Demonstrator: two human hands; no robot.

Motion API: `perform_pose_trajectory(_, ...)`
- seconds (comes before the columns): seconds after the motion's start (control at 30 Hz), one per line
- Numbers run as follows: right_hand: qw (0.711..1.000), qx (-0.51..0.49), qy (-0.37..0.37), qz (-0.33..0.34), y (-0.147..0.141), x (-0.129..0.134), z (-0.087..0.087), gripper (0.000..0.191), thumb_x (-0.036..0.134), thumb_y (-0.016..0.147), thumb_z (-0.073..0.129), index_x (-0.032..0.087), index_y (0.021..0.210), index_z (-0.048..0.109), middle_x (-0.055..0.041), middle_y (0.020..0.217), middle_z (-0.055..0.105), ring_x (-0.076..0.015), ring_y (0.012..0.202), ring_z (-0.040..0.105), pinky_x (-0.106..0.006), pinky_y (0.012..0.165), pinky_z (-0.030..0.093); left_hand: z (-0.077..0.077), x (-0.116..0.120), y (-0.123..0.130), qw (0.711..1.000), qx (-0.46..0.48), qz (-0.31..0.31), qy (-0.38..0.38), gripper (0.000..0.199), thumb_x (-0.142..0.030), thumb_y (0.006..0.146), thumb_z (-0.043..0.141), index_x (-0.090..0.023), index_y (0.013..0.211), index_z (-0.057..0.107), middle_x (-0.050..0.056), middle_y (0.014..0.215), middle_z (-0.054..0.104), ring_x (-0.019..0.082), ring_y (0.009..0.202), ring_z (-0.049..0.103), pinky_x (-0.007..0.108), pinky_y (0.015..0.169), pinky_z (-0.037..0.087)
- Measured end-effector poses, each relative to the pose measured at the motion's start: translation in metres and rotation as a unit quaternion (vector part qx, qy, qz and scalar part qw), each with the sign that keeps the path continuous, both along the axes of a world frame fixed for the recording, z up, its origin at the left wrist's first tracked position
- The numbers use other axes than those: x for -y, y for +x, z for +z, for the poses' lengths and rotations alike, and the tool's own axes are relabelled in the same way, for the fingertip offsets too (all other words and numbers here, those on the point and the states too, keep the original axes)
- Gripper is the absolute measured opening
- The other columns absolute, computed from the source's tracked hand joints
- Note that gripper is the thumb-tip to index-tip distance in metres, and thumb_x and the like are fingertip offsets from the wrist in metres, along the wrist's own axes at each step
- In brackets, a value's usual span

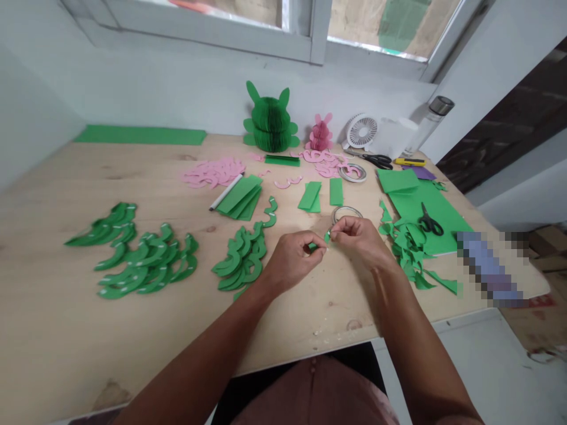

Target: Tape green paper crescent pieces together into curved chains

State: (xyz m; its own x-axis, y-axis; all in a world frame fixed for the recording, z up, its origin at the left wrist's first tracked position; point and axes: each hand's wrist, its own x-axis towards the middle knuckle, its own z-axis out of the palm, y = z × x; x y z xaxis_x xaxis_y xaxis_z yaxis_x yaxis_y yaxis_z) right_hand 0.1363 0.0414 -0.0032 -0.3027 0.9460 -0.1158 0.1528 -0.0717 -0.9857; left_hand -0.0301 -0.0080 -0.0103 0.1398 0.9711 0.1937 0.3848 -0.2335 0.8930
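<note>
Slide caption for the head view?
Left hand and right hand pinch small green paper pieces over a wooden table scattered with green and pink cutouts.

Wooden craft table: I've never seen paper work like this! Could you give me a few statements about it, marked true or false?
1. The right hand pinches a small green paper piece. True.
2. Black-handled scissors lie on a green paper sheet. True.
3. The left hand grips a tape roll. False: the tape roll lies on the table just behind the right hand.
4. Only a pink honeycomb paper rabbit stands by the wall. False: a larger green one stands beside it.
</note>
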Motion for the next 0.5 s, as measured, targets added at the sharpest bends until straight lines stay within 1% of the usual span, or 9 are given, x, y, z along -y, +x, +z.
perform_pose_trajectory(0.2,1.0,-0.001,0.006,-0.002,0.0,0.0,-0.0004,0.012,0.025,0.061,0.07,0.016,0.062,0.06,0.0039,0.055,0.055,-0.0073,0.05,0.045,-0.021,0.049,0.033,0.0005,0.0002,0.0001,1.0,0.004,-0.004,-0.02,0.012,-0.018,0.073,0.055,-0.018,0.071,0.067,-0.001,0.068,0.068,0.01,0.061,0.058,0.02,0.057,0.044)
perform_pose_trajectory(0.37,1.0,0.0,0.011,0.003,0.0007,0.0006,-0.0017,0.014,0.028,0.062,0.07,0.017,0.064,0.061,0.0031,0.056,0.056,-0.0084,0.052,0.046,-0.022,0.049,0.034,0.0011,0.0006,-0.0001,1.0,0.009,-0.006,-0.021,0.012,-0.017,0.073,0.056,-0.017,0.071,0.067,0.0,0.067,0.067,0.01,0.061,0.058,0.02,0.057,0.044)
perform_pose_trajectory(0.5,1.0,-0.006,0.009,0.014,0.0016,0.0009,-0.002,0.012,0.025,0.063,0.069,0.017,0.065,0.062,0.0032,0.058,0.058,-0.0079,0.053,0.047,-0.022,0.051,0.034,0.001,-0.0001,-0.0002,1.0,0.007,-0.007,-0.03,0.011,-0.017,0.072,0.056,-0.017,0.071,0.067,0.0,0.068,0.068,0.011,0.061,0.058,0.02,0.056,0.044)
